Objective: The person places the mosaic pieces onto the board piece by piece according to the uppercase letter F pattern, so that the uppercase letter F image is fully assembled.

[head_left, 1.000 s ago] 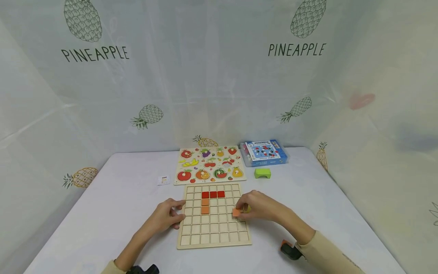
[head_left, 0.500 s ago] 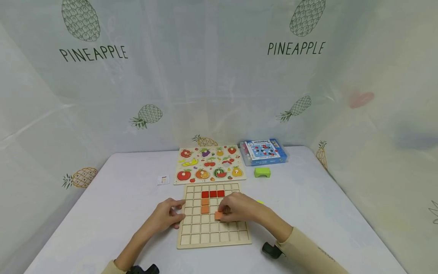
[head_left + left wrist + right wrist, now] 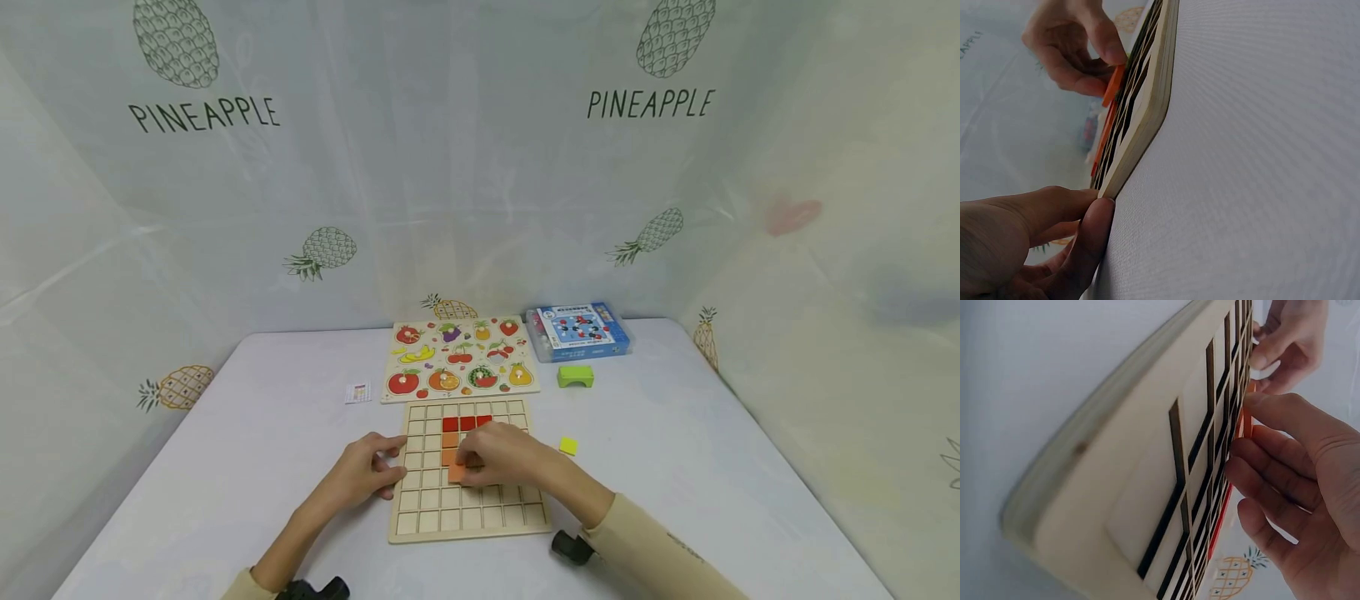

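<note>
A pale wooden grid board (image 3: 470, 521) lies flat on the table. Three red square tiles (image 3: 467, 422) form a row in its upper part, and two orange tiles (image 3: 449, 440) run down below the leftmost red one. My right hand (image 3: 510, 454) pinches another orange square tile (image 3: 455, 475) just below that column; in the left wrist view this orange tile (image 3: 1112, 86) is tilted against the board's face. My left hand (image 3: 362, 473) rests at the board's left edge, its thumb and index finger touching the rim, the other fingers partly hidden.
Behind the grid board lie a fruit picture board (image 3: 461, 358) and a blue boxed set (image 3: 579, 332). A green arch block (image 3: 575, 377) and a yellow square tile (image 3: 568, 446) sit to the right. A small printed card (image 3: 357, 392) is on the left.
My right hand has carried the orange tile leftward over the grid to below the orange column, uncovering the yellow tile. My left hand has stayed at the board's edge.
</note>
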